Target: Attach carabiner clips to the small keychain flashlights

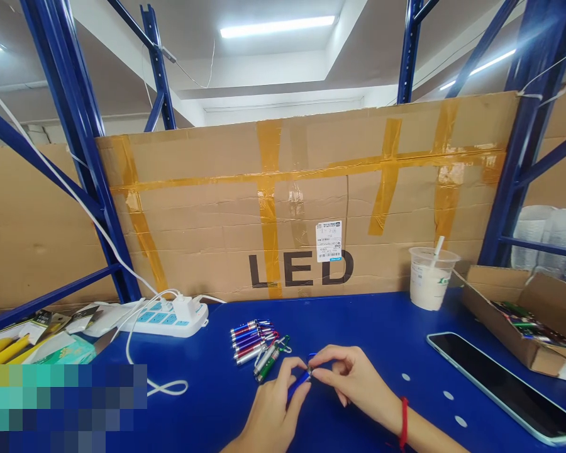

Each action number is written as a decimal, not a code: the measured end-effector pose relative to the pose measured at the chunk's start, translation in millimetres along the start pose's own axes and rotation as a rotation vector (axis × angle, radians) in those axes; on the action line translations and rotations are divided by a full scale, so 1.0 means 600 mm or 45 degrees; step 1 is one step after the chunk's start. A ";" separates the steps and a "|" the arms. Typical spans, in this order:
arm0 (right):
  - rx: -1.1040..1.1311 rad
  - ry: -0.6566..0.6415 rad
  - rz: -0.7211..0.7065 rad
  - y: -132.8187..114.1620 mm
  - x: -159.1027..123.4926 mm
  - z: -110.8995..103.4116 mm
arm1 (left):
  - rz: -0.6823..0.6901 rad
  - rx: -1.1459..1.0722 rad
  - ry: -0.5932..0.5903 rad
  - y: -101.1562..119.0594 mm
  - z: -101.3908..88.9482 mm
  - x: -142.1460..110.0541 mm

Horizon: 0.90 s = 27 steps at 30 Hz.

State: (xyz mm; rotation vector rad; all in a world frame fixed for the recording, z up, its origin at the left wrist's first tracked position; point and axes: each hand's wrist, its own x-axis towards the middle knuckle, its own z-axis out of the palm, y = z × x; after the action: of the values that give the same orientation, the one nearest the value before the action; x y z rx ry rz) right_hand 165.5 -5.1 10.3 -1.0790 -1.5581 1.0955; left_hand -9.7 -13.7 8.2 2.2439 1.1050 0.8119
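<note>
Left and right hands (274, 397) (351, 372) pinch a slim blue tube (298, 384) near a pile of coloured tubes (253, 343).

Glossy, metallic-looking tubes (251, 343) lie on a smooth blue tabletop (368, 327); behind the tubes stands creased matt cardboard (198, 233) crossed by shiny plastic tape (266, 214), to their left a smooth plastic power strip (163, 322), to their right a translucent plastic cup (428, 283)

hands (358, 377) 2 | left-held blue tube (297, 385) 1 | cup (428, 286) 1 | phone (504, 384) 1 | piled tubes (249, 345) — uncountable
</note>
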 end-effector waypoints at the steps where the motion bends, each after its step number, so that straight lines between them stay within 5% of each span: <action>1: 0.013 -0.005 -0.018 0.000 -0.001 0.000 | 0.002 -0.003 -0.005 0.001 -0.001 0.000; 13: -0.085 0.049 0.046 -0.007 -0.004 -0.004 | -0.003 -0.051 -0.121 0.002 -0.005 0.001; 27: -0.623 0.004 -0.070 -0.014 -0.015 -0.013 | 0.034 -0.005 -0.135 0.005 -0.012 -0.005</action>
State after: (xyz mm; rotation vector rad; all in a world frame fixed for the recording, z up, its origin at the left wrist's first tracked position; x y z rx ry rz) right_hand 173.8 -14.2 18.2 -1.3441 -1.8957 0.6861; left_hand -14.7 -16.5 14.3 2.2747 1.0260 0.6966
